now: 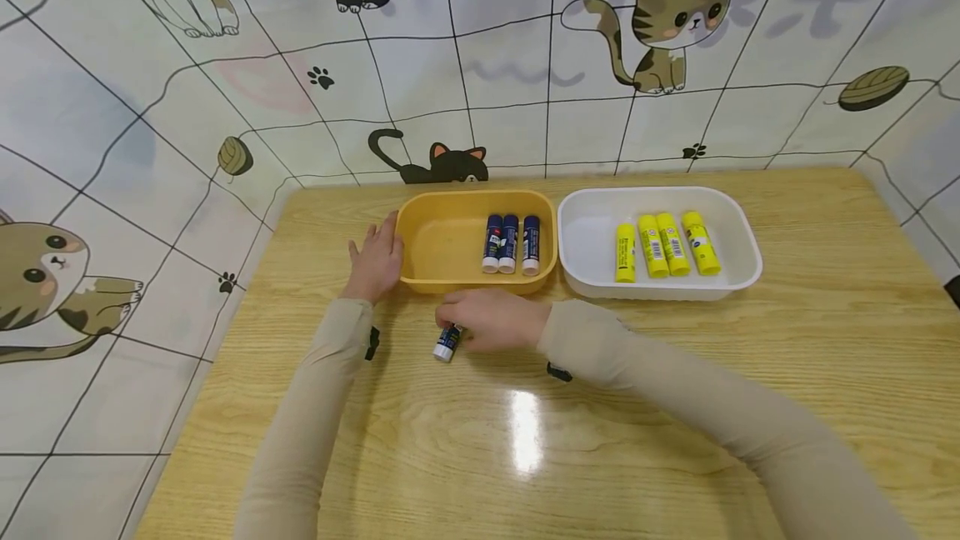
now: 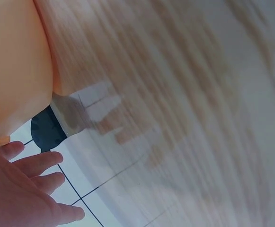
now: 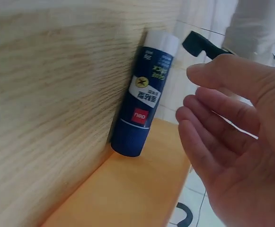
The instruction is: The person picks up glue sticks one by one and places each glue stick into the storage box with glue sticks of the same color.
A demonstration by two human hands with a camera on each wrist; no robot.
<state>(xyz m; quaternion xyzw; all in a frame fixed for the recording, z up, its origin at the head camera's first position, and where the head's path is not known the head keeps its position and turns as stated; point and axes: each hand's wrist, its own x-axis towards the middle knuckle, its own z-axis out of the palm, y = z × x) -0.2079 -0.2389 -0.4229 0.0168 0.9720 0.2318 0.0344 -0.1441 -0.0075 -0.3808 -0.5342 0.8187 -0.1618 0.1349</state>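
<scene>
A dark blue glue stick (image 3: 144, 92) with a white end lies on the table below the orange-yellow tray (image 1: 442, 240). Over it is my right hand (image 1: 495, 319). In the right wrist view, loosely bent fingers and thumb (image 3: 213, 75) stand apart from the stick, holding nothing. My left hand (image 1: 373, 263) rests against the tray's left end, its fingers extended along the wall; the left wrist view has them beside the tray (image 2: 14, 61). Inside the tray, three blue glue sticks (image 1: 510, 244) lie side by side toward the right.
Right of the orange-yellow tray stands a white tray (image 1: 592, 232), which contains several yellow glue sticks (image 1: 654, 247). Both trays sit near the back of the wooden table (image 1: 420, 457). Behind them rises a wall covering (image 1: 510, 65) printed with cats and grid lines.
</scene>
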